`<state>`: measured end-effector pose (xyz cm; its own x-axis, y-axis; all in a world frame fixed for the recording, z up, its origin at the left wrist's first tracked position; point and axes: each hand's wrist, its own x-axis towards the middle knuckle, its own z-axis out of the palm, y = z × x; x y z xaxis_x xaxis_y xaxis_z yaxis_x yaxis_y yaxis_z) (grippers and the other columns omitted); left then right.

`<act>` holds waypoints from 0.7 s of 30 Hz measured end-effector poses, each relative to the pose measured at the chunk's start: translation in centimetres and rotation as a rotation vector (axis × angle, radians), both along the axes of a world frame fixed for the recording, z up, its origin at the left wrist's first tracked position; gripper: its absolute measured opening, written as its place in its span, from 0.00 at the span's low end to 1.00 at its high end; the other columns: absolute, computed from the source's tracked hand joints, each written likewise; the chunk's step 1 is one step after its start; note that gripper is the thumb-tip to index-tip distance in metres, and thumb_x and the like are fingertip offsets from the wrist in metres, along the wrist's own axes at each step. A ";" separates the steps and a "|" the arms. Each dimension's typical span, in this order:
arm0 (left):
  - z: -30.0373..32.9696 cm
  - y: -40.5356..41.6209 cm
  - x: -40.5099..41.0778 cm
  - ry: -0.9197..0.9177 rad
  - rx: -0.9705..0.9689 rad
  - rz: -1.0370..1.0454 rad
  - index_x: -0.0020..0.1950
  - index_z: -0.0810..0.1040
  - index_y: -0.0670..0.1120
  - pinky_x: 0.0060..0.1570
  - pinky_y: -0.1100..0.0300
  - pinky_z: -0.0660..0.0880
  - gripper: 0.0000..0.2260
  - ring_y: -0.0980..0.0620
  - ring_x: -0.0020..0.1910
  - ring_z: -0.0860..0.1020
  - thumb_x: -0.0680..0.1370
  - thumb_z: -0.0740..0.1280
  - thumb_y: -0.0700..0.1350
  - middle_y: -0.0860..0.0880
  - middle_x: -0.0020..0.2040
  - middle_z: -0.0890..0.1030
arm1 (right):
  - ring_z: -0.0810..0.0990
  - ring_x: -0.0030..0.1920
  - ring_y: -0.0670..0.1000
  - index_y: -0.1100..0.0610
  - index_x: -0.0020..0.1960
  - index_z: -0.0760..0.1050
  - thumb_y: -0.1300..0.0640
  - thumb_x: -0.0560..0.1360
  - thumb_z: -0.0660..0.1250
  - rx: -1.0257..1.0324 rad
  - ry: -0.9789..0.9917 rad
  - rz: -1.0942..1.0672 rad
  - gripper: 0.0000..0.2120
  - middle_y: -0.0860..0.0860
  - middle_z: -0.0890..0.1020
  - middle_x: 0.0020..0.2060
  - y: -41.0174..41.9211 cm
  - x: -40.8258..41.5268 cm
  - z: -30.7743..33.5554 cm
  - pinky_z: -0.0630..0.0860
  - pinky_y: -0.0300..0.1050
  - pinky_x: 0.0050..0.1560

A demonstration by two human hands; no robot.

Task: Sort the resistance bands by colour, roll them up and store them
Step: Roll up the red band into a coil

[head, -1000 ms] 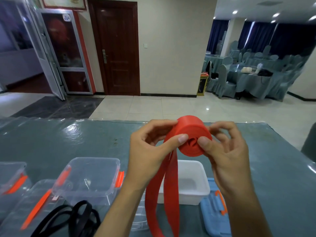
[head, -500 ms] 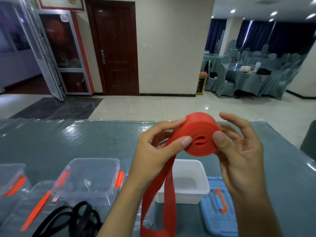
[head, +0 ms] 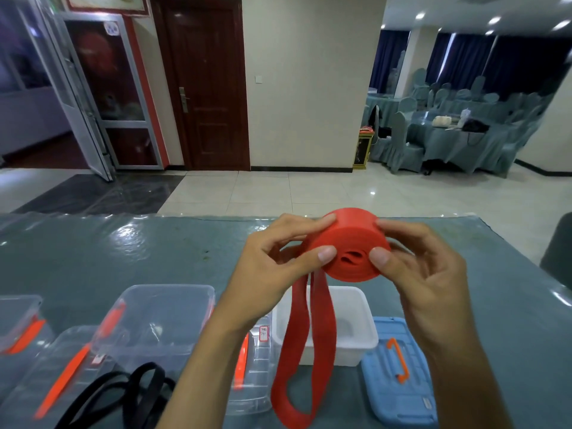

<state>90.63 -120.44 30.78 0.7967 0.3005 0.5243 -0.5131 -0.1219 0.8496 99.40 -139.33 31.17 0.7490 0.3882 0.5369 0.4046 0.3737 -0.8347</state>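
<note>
A red resistance band [head: 349, 239] is partly rolled into a thick coil that I hold above the table. My left hand [head: 272, 274] pinches the coil's left side between thumb and fingers. My right hand [head: 427, 274] grips its right side the same way. The unrolled tail of the band [head: 306, 360] hangs down in a loop in front of the white box [head: 362, 329]. Black resistance bands [head: 136, 394] lie in a loose heap at the table's near left.
A clear plastic box [head: 161, 314] with orange clips stands left of the white box, with more clear boxes and lids [head: 18, 320] further left. A blue lid [head: 399, 373] with an orange handle lies at the right. The grey-green table [head: 123, 252] stretches beyond.
The coil has grown and turned flatter toward me as both hands rolled it. The hanging tail has become shorter and its looped end now shows.
</note>
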 end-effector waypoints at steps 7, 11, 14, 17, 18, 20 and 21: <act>-0.9 -0.5 -0.1 0.016 0.063 0.116 0.60 0.86 0.50 0.58 0.56 0.81 0.14 0.47 0.58 0.85 0.76 0.79 0.43 0.49 0.56 0.87 | 0.89 0.47 0.54 0.45 0.49 0.81 0.45 0.61 0.85 -0.102 0.086 0.007 0.21 0.54 0.89 0.48 -0.1 0.6 -0.1 0.84 0.40 0.45; -1.4 -0.2 -0.1 0.099 0.044 -0.011 0.69 0.83 0.52 0.64 0.53 0.80 0.22 0.46 0.64 0.83 0.76 0.79 0.41 0.48 0.63 0.84 | 0.88 0.53 0.54 0.46 0.60 0.82 0.44 0.71 0.80 -0.036 0.020 -0.076 0.20 0.54 0.88 0.52 0.4 0.0 -0.7 0.85 0.44 0.50; -1.5 -0.1 -0.2 0.088 0.028 -0.011 0.69 0.83 0.52 0.64 0.53 0.80 0.25 0.46 0.64 0.83 0.73 0.81 0.39 0.46 0.63 0.85 | 0.88 0.54 0.54 0.46 0.54 0.82 0.37 0.66 0.82 -0.022 0.101 -0.002 0.22 0.53 0.87 0.53 0.4 0.0 -1.2 0.84 0.44 0.51; -1.7 -0.5 -0.2 0.037 0.009 0.074 0.58 0.86 0.52 0.59 0.61 0.79 0.20 0.49 0.59 0.85 0.69 0.84 0.41 0.49 0.56 0.88 | 0.87 0.47 0.55 0.47 0.45 0.76 0.37 0.59 0.85 -0.162 0.133 0.088 0.26 0.53 0.86 0.45 -0.2 0.9 -1.3 0.84 0.45 0.46; -1.8 -0.6 -0.1 0.023 -0.011 0.098 0.55 0.86 0.53 0.57 0.63 0.79 0.18 0.51 0.57 0.86 0.68 0.84 0.42 0.49 0.54 0.88 | 0.88 0.46 0.56 0.47 0.44 0.75 0.37 0.59 0.86 -0.182 0.126 0.102 0.26 0.53 0.86 0.43 -0.3 1.1 -1.4 0.84 0.46 0.44; -1.9 -0.9 0.0 -0.003 -0.050 0.093 0.53 0.86 0.53 0.56 0.63 0.80 0.15 0.51 0.56 0.86 0.69 0.83 0.44 0.49 0.54 0.88 | 0.89 0.47 0.57 0.46 0.51 0.78 0.39 0.62 0.85 -0.142 0.103 0.101 0.24 0.56 0.88 0.47 -0.3 1.0 -1.4 0.85 0.46 0.44; -1.8 -0.9 0.0 -0.004 -0.054 0.061 0.54 0.87 0.53 0.57 0.61 0.80 0.14 0.50 0.58 0.85 0.70 0.81 0.44 0.48 0.56 0.87 | 0.89 0.50 0.58 0.45 0.56 0.80 0.40 0.65 0.84 -0.112 0.080 0.082 0.25 0.56 0.88 0.50 -0.2 0.9 -1.5 0.85 0.46 0.45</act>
<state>90.68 -121.31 28.98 0.7741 0.3760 0.5093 -0.5095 -0.1073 0.8537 100.31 -139.53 29.71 0.7511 0.5038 0.4266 0.3072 0.3053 -0.9013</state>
